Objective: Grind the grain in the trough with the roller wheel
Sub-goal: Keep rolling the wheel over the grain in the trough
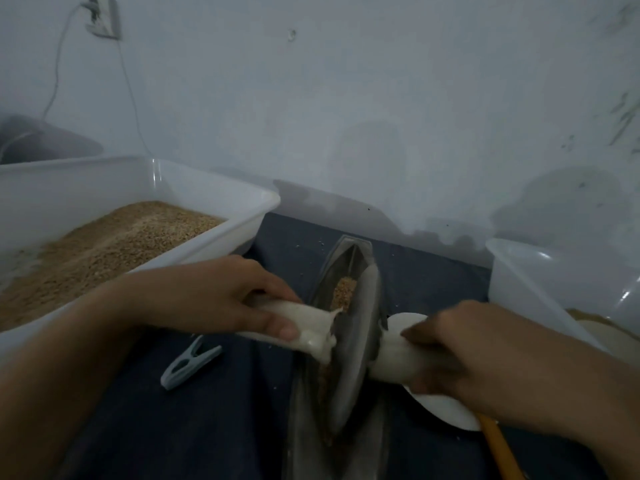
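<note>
Hands (221, 299) (485, 355) around roller wheel (356, 344) handles.

The dull grey metal roller wheel (358, 344) has pale cream handles (311, 329) on both sides; the narrow grey metal trough (346, 258) holds tan-brown grain (343, 289). The translucent white plastic tub (207, 192) is filled with speckled golden-brown grain. A light grey-blue plastic clothes peg (190, 363) lies on the dark navy cloth surface (207, 427), below a pale blue-grey wall (346, 98)
</note>
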Motion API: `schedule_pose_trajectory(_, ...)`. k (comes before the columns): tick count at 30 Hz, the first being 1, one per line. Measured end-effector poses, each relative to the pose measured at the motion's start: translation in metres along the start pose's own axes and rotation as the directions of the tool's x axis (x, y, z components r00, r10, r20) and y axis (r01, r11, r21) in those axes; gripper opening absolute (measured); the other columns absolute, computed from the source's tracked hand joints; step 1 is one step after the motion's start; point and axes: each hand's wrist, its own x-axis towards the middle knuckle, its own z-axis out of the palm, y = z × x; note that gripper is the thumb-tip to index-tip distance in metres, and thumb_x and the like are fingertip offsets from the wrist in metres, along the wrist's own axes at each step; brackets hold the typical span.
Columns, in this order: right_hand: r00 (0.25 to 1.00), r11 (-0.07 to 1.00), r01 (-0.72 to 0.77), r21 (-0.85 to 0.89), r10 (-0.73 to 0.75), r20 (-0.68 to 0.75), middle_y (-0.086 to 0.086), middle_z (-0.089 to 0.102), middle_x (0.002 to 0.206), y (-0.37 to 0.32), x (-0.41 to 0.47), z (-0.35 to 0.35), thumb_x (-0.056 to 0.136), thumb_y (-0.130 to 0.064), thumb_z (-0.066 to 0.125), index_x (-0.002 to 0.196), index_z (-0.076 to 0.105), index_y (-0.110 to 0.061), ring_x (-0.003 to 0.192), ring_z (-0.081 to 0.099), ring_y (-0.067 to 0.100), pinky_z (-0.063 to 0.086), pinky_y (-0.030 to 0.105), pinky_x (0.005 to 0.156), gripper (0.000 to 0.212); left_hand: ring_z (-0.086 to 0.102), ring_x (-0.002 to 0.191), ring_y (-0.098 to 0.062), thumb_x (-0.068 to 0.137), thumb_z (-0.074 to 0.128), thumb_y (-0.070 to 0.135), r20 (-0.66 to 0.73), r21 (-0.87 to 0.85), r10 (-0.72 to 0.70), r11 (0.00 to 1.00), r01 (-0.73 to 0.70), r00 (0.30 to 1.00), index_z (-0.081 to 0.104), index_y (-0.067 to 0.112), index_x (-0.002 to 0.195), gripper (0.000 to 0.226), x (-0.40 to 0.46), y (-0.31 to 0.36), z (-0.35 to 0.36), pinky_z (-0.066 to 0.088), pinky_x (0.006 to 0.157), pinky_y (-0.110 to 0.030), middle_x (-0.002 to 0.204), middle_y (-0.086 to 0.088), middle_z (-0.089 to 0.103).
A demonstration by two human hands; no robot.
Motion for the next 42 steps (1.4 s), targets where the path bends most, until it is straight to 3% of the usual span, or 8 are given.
schedule_pose_trajectory(3,0.999,0.999,0.031,-0.008,-0.030,0.034,-0.010,0.061,0.109,-0.003,-0.013,-0.007,0.080,-0.060,0.055,0.122,0.052,-0.033,0.098,0.056,0.003,0.045,0.018,0.081,0.051,0.063,0.096,0.000,0.077,0.059,0.064,0.084,-0.078,0.037,0.996,-0.031,0.996,0.059,0.048,0.113,0.039,-0.006,0.005,-0.006,0.048,0.082,-0.019,0.104,0.021,0.067)
schedule_pose_trajectory(6,1.000,1.000,0.004,-0.025,-0.004,0.009,-0.011,0.058,0.092,-0.002,-0.005,-0.001,0.085,-0.054,0.053,0.114,0.055,-0.031,0.085,0.055,0.003,0.040,0.014,0.065,0.037,0.061,0.090,0.004,0.075,0.054,0.062,0.044,-0.023,-0.009,1.000,0.010,0.999,0.062,0.045,0.111,0.041,-0.002,0.004,-0.003,0.045,0.078,-0.012,0.099,0.020,0.068)
schedule_pose_trajectory(14,0.958,0.988,-0.154,0.029,0.156,-0.239,-0.002,0.052,0.121,0.025,0.048,0.036,0.095,-0.028,0.048,0.129,0.046,-0.023,0.110,0.045,0.014,0.034,0.024,0.082,0.034,0.048,0.113,-0.010,0.092,0.039,0.052,-0.467,0.487,0.009,0.837,0.249,0.884,0.041,0.035,0.135,0.046,0.033,-0.015,0.035,0.029,0.088,-0.024,0.122,0.011,0.054)
schedule_pose_trajectory(22,1.000,1.000,0.006,0.001,-0.006,-0.003,-0.013,0.052,0.086,0.005,0.008,0.007,0.087,-0.045,0.056,0.098,0.055,-0.030,0.080,0.049,0.003,0.035,0.013,0.062,0.019,0.062,0.085,0.000,0.076,0.051,0.063,-0.028,0.044,-0.027,0.999,0.029,0.999,0.063,0.039,0.113,0.045,0.002,-0.001,0.003,0.047,0.075,-0.020,0.096,0.016,0.068)
schedule_pose_trajectory(26,0.998,1.000,0.028,0.006,-0.029,0.053,-0.014,0.055,0.105,-0.001,-0.008,-0.003,0.081,-0.057,0.055,0.116,0.053,-0.032,0.095,0.053,0.004,0.044,0.022,0.082,0.043,0.063,0.090,0.000,0.079,0.059,0.053,0.077,-0.092,0.026,0.996,-0.019,0.997,0.065,0.039,0.111,0.035,-0.007,0.005,-0.006,0.047,0.075,-0.014,0.098,0.019,0.069)
schedule_pose_trajectory(31,0.993,0.999,-0.042,-0.022,0.039,-0.108,-0.007,0.056,0.107,0.006,0.019,0.017,0.092,-0.028,0.051,0.111,0.055,-0.029,0.097,0.053,0.009,0.035,0.020,0.070,0.019,0.057,0.083,0.003,0.079,0.054,0.057,-0.118,0.136,-0.106,0.983,0.122,0.987,0.061,0.040,0.109,0.035,0.011,-0.005,0.008,0.042,0.072,-0.012,0.096,0.016,0.065)
schedule_pose_trajectory(36,0.940,0.982,-0.188,-0.033,0.170,-0.297,-0.003,0.044,0.135,0.026,0.055,0.043,0.097,-0.025,0.044,0.142,0.030,-0.023,0.121,0.037,0.014,0.028,0.022,0.089,0.047,0.051,0.112,-0.012,0.090,0.048,0.049,-0.524,0.428,-0.004,0.863,0.268,0.852,0.045,0.034,0.134,0.047,0.039,-0.018,0.037,0.031,0.088,-0.026,0.120,0.009,0.057)
schedule_pose_trajectory(42,0.982,0.995,-0.058,-0.084,0.041,-0.184,-0.007,0.053,0.116,0.017,0.038,0.028,0.093,-0.037,0.049,0.123,0.049,-0.029,0.107,0.046,0.010,0.029,0.021,0.073,0.031,0.055,0.096,0.003,0.078,0.055,0.059,-0.293,0.176,-0.086,0.974,0.142,0.952,0.057,0.040,0.120,0.046,0.025,-0.016,0.017,0.040,0.082,-0.017,0.107,0.019,0.062)
